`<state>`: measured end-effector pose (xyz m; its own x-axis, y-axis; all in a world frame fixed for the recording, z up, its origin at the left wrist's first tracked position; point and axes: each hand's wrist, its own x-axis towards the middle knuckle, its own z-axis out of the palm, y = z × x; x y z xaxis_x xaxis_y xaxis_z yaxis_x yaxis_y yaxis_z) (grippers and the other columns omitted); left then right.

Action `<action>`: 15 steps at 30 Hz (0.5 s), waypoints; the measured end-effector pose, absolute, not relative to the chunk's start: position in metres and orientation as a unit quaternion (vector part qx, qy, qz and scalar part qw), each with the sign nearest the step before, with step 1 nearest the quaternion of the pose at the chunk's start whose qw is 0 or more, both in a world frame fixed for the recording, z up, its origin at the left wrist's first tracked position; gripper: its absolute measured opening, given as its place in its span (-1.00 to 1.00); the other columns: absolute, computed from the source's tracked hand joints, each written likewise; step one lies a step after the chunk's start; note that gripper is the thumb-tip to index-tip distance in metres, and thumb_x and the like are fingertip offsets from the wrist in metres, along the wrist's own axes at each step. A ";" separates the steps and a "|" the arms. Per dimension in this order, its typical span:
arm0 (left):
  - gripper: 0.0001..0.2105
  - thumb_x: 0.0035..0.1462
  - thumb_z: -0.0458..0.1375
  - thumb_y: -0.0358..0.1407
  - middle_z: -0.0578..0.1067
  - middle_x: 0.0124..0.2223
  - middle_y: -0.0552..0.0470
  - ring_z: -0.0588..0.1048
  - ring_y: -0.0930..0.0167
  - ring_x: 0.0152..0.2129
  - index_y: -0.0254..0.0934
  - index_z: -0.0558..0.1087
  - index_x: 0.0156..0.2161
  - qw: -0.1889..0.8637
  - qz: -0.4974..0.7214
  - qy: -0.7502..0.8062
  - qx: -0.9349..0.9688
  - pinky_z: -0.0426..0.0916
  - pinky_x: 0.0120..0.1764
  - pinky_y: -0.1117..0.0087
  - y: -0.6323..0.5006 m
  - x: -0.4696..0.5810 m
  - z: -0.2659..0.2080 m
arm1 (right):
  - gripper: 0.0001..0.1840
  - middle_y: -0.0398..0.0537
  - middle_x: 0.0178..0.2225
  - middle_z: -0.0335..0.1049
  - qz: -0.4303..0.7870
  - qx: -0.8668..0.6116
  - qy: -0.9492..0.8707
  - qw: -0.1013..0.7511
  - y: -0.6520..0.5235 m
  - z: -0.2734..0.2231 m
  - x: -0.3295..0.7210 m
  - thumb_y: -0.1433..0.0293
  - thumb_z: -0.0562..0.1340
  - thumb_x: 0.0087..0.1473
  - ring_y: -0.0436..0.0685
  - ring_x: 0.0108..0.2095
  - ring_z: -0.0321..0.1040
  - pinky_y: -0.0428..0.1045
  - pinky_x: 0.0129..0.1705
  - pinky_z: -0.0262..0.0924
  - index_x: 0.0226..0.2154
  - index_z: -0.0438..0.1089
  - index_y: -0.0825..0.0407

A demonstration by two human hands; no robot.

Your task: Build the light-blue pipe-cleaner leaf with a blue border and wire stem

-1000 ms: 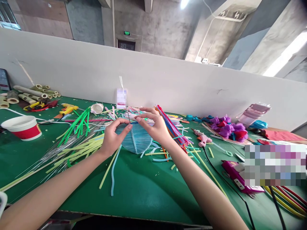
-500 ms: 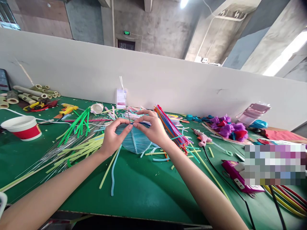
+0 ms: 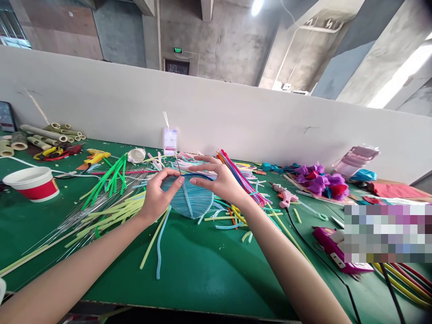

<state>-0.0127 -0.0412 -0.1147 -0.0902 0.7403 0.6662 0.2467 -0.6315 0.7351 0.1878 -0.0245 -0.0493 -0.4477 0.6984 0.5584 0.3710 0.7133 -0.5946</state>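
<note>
The left hand has thumb and forefinger pinched together on the top of a blue leaf-shaped piece, right where a thin wire stem rises from it. Gripping at that junction probably keeps both stem and leaf from turning. The leaf hangs just below the pinch, its ribbed face and raised midrib toward the wearer, its rounded end low and near the green table; whether it rests there is hard to judge.

The right hand is just to the right of that grip, thumb and forefinger parted around the leaf's dark blue upper rim. The view is too small to tell whether either fingertip touches it. The spread looks suited to working along the rim while the other hand steadies.

Left of the pinch lie pale yellow-green strips; nearer the wearer, a loose light-blue strip. Just behind the right hand, a bundle of coloured stems lies slanted, seemingly kept within reach. Farther right sits a pink glue gun.
</note>
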 end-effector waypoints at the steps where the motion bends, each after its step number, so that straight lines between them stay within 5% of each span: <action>1: -0.82 0.19 0.26 -0.15 0.52 -0.24 0.06 0.49 0.37 -0.26 -0.21 0.47 -0.23 0.196 0.631 0.383 0.646 0.35 -0.16 0.41 -0.041 -0.013 -0.115 | -0.71 -0.05 0.17 0.38 0.200 -0.322 -0.828 0.413 -0.024 -0.049 0.188 0.33 0.45 0.01 0.22 0.23 0.28 0.22 0.28 0.14 -0.15 0.60 -0.16; 15: -0.78 0.17 0.26 -0.11 0.54 -0.23 0.01 0.51 0.32 -0.25 -0.22 0.48 -0.23 0.191 0.627 0.398 0.642 0.39 -0.13 0.35 -0.042 -0.013 -0.115 | -0.82 -0.06 0.06 0.45 0.235 -0.333 -0.815 0.412 -0.019 -0.052 0.191 0.33 0.42 0.04 0.17 0.12 0.38 0.20 0.20 0.21 -0.22 0.61 -0.13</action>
